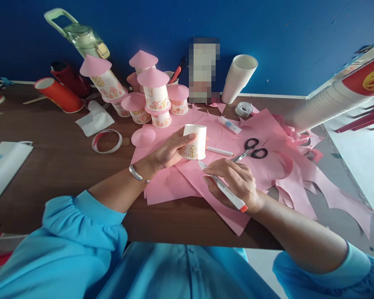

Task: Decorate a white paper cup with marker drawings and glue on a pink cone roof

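Nearest, on the near-left side of the scissors (245, 153), the right hand (238, 178) has its grip clamped round a white marker (226, 192); the tip sits just by the lower edge of a paper cup (195, 136), and I cannot tell whether they touch. A slight turn of the cup might send a stroke off that edge, marking the pink paper (171, 182) below. The cup is held up left of the scissors by the left hand (171, 148), grip clamped about its wall, thumb in front; squeezing too hard could dent the thin side, and shifting fingers might smear the drawn flowers (193, 152) if the ink is damp. A white pen (220, 151) lies just left of the scissors, where a stray knuckle could set it rolling. Well left of the scissors lies a pink cone (143, 137), which a dropped wrist might flatten; farther off, left of and beyond the scissors, cone-topped cup towers (156, 94) crowd the table (62, 166), and one knock could topple several.
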`<state>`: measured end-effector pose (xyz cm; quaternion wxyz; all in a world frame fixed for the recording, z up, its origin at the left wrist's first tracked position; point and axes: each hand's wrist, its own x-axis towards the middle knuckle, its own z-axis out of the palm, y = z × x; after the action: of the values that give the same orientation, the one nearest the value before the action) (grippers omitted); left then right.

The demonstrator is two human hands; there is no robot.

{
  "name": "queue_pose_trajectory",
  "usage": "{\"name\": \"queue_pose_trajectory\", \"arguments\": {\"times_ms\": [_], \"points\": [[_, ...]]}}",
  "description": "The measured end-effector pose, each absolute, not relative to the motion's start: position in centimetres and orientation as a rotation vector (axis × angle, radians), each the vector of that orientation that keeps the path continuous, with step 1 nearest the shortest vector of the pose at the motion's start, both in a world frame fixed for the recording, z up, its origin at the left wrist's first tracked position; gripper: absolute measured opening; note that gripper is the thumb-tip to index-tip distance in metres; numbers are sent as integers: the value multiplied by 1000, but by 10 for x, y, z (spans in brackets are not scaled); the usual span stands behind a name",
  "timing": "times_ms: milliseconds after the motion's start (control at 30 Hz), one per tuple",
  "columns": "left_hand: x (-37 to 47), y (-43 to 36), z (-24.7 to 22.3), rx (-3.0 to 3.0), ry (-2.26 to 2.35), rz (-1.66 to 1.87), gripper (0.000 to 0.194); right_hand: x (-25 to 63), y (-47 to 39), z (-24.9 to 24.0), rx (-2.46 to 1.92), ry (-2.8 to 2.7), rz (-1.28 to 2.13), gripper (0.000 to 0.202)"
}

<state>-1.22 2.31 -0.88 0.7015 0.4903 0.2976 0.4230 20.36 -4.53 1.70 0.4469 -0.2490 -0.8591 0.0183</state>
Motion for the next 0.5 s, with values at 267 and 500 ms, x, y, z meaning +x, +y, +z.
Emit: {"name": "queue_pose_trajectory", "arguments": {"times_ms": [267, 500], "points": [[-10, 25, -10, 1063, 645, 933, 45, 207, -41, 16, -655, -2134, -27, 22], [-10, 24, -6, 1032, 637, 905, 52, 205, -43, 16, -660, -2154, 5, 21]]}}
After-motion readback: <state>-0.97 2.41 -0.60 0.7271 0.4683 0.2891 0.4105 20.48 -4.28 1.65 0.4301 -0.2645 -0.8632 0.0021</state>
